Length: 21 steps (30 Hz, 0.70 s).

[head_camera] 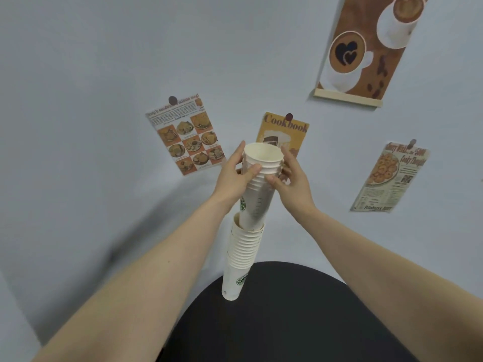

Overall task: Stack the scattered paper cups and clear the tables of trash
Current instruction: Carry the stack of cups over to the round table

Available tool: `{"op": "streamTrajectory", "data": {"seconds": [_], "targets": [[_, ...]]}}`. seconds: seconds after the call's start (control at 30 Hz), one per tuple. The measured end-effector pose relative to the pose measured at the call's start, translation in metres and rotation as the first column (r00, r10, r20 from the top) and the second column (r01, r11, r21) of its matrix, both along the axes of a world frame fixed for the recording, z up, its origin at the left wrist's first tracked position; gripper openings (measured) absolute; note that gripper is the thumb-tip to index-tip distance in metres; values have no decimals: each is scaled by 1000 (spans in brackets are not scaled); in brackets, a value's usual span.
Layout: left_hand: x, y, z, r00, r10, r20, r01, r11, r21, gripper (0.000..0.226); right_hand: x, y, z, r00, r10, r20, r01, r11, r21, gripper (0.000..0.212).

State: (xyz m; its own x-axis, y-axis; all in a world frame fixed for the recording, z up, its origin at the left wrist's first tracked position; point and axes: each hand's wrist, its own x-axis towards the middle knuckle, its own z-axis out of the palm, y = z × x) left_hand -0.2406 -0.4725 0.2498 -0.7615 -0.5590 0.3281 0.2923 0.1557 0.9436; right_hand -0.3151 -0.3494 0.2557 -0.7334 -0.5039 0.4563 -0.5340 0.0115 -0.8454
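Paper rims sit pinched between our left hand (235, 171) at 9 o'clock and right hand (290, 178) at 3 o'clock, around the upper stack (257, 189). Its base is entering the lower stack (243, 249) on the black bench (300, 309). We judge these cups light and crushable, best held just under the rims.

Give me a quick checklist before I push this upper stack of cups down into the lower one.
1. Both hands on upper stack: ok. Left hand and right hand hold it near the rims.
2. Upper stack's base inside lower stack: ok, already entered at the top cup.
3. Stacks in line: not ok. The upper one tilts against the lower one.
4. Lower stack's base on the table: ok, though it sits near the edge.
5. Lower stack steadied: not ok. No hand is on it.
6. Top cup empty: ok, nothing visible inside.
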Motion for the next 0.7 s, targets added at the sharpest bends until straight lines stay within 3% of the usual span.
{"op": "streamTrajectory", "data": {"seconds": [0.1, 0.2, 0.27, 0.5, 0.6, 0.7], "targets": [[-8, 0, -24, 996, -4, 88, 3, 1000, 7, 73, -7, -2, -25, 995, -14, 95, 8, 998, 69, 73], [-16, -1, -52, 972, 11, 236, -8, 1000, -14, 77, -8, -3, -48, 935, 5, 353, -45, 994, 104, 81], [-18, -3, -68, 946, 39, 322, -21, 998, -60, 76, -7, -4, -60, 899, 10, 438, -81, 986, 144, 83], [-10, -7, -78, 912, 67, 404, -7, 989, -148, 74, -9, 11, -72, 922, -14, 386, -108, 950, 291, 81], [3, -1, -72, 903, 103, 416, 7, 967, -255, 72, -6, 32, -69, 943, -56, 327, -75, 925, 373, 73], [26, 13, -72, 909, 108, 403, 21, 953, -302, 66, -1, 67, -66, 966, -51, 252, -109, 807, 580, 59]]}}
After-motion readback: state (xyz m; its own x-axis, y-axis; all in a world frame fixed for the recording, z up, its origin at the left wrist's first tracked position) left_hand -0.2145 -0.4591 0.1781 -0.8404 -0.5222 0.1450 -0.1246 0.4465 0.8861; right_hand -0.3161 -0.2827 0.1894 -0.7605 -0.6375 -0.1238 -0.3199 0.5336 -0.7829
